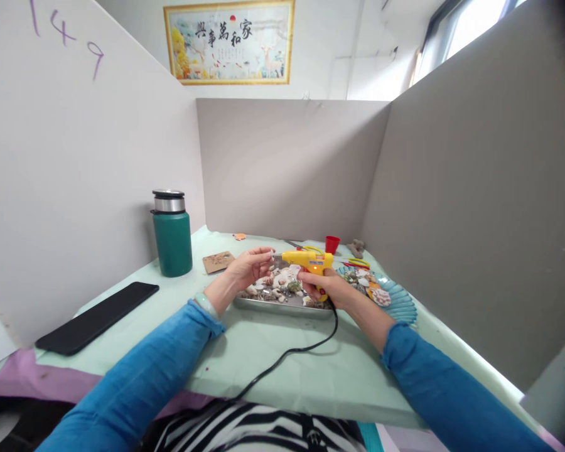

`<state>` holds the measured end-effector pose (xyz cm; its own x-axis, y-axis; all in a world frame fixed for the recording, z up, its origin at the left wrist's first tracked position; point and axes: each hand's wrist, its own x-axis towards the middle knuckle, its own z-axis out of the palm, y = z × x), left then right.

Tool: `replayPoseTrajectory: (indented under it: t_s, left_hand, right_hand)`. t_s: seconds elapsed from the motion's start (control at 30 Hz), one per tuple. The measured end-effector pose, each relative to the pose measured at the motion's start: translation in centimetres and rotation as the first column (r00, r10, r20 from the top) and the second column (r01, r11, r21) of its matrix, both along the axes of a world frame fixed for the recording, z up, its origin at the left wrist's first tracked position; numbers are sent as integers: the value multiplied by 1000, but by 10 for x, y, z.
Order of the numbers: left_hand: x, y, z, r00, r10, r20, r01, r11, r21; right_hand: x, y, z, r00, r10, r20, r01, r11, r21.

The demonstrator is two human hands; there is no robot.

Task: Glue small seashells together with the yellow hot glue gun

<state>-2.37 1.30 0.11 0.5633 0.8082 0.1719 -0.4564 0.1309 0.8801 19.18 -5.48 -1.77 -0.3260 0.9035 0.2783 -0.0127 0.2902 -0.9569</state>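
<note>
My right hand (324, 285) is wrapped round the grip of a yellow hot glue gun (306, 260), its nozzle pointing left. The fingers of my left hand (252, 267) are pinched at the nozzle's tip on a small whitish piece, too small to name. Both hands are above a metal tray (282, 308) holding shells and small stones (280, 284). A black cord (287, 355) runs from the gun's grip across the table to its front edge. To the right of my right hand lies a blue shell-shaped plate (402, 304) with more shells on it.
A green bottle (172, 245) and a long black flat object (98, 317) are on the left. Behind the tray are a brown card (217, 262), a red cup (332, 244) and scissors with yellow-green handles (358, 262). Grey partitions (292, 169) enclose the table.
</note>
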Motion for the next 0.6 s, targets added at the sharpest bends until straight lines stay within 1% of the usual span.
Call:
replayPoseTrajectory:
  t_s: [0.17,0.4,0.6]
  left_hand:
    - [1,1,-1,1000,15,-11,-15,999,35]
    - [4,3,-2,984,166,-67,-163,986,39]
    - [6,1,-1,968,239,-77,-238,971,23]
  right_hand:
    - [0,1,-1,1000,-25,8,25,1000,-1]
    - [0,2,-1,997,-80,-5,80,997,13]
    - [-1,1,-1,996,-91,25,91,996,5]
